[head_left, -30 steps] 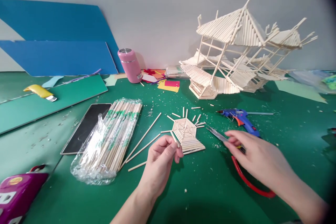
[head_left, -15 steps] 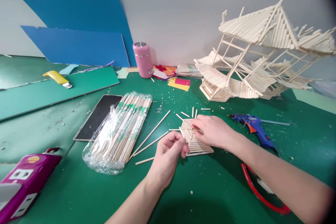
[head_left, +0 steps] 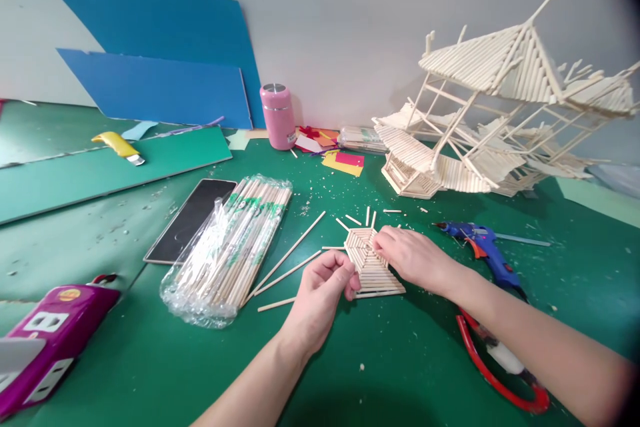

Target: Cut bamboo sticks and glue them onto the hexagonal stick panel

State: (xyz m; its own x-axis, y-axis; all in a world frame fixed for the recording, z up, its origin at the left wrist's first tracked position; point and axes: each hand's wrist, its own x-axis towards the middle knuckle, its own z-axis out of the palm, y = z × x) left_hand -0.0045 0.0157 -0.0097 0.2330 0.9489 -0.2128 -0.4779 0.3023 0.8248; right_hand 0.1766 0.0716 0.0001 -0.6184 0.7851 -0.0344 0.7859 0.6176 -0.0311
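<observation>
Head view: left hand [head_left: 323,293] curled, fingertips pinching the near-left edge of the flat hexagonal stick panel [head_left: 367,261] on the green mat [head_left: 150,360]. Right hand [head_left: 413,257] lies open-fingered on the panel's right side. Blue glue gun [head_left: 480,247] lies just right; bagged sticks [head_left: 230,247] left.

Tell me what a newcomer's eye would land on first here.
First, the tall stick-built house model against the wall at the far right. Then, mid-table, the left hand and right hand resting on a small flat stick panel, with a wrapped bundle of sticks lying to its left.
</observation>
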